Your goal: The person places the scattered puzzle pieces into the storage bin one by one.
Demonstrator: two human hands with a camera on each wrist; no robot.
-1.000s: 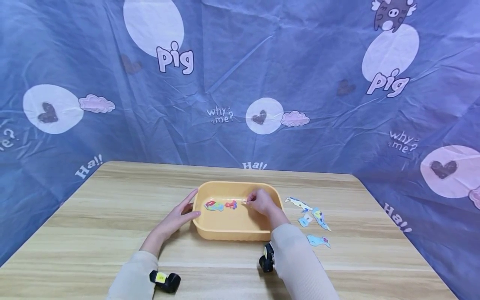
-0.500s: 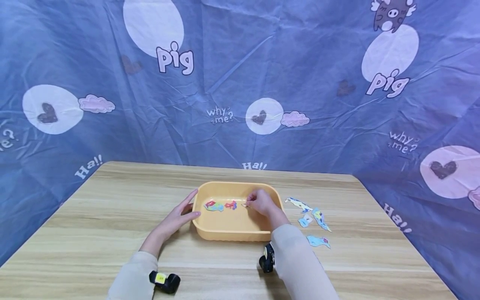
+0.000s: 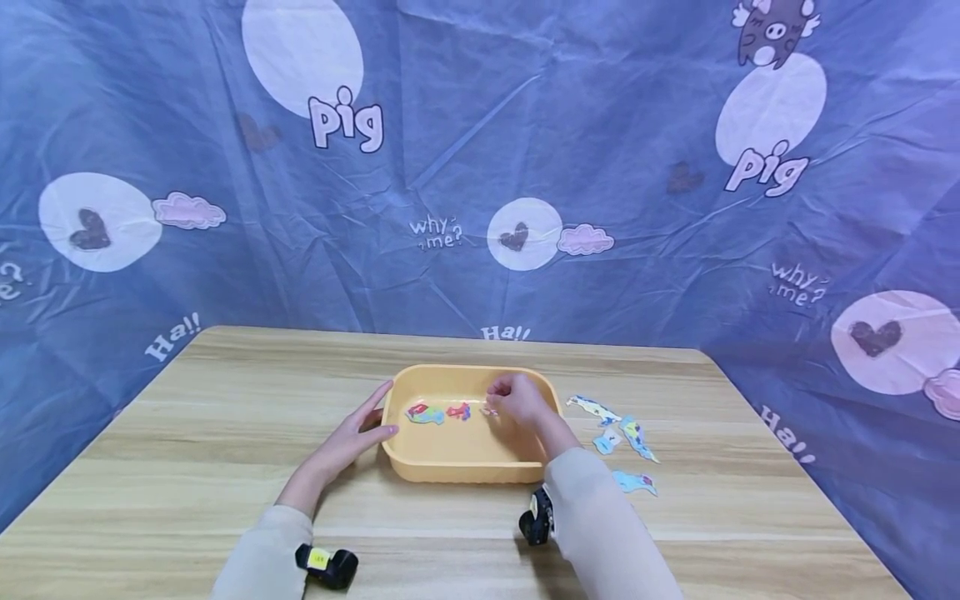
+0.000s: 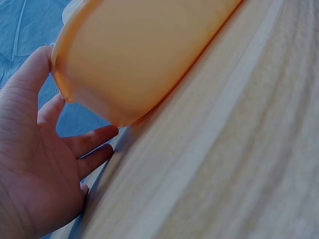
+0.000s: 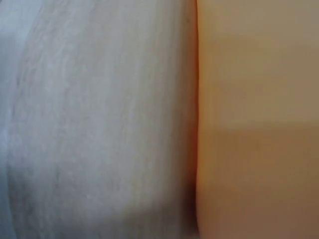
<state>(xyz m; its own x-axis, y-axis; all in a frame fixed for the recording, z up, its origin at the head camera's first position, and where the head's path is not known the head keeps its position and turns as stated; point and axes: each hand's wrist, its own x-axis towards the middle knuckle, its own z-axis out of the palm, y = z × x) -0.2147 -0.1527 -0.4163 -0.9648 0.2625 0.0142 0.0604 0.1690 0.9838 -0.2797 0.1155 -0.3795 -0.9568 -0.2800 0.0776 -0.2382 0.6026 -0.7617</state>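
In the head view a yellow-orange plastic basin point(image 3: 465, 473) stands on the table. My left hand point(image 3: 347, 437) is at its left end, thumb at the rim and fingers spread along the outer wall; the left wrist view shows these fingers mostly straight. Inside the basin, my right hand point(image 3: 517, 398) has bent fingers right above a small pale-and-pink flat piece point(image 3: 489, 410); I cannot tell whether they pinch it. To its left on the basin floor lie a red-and-blue cut-out point(image 3: 459, 411) and a larger red-green-blue cut-out point(image 3: 426, 413). The right wrist view shows no hand.
Right of the basin lie several flat colourful cut-outs: a white-and-blue strip point(image 3: 594, 408), a yellow-and-blue piece point(image 3: 637, 437), a small light-blue piece point(image 3: 607, 440) and another light-blue piece point(image 3: 634, 482), partly behind the right sleeve. A blue printed cloth point(image 3: 450, 167) hangs behind the wooden table point(image 3: 285, 383).
My right fingertips have risen slightly and shifted left, and more of the small pale piece shows below them. My left hand keeps its place at the basin. The head view has shifted slightly.
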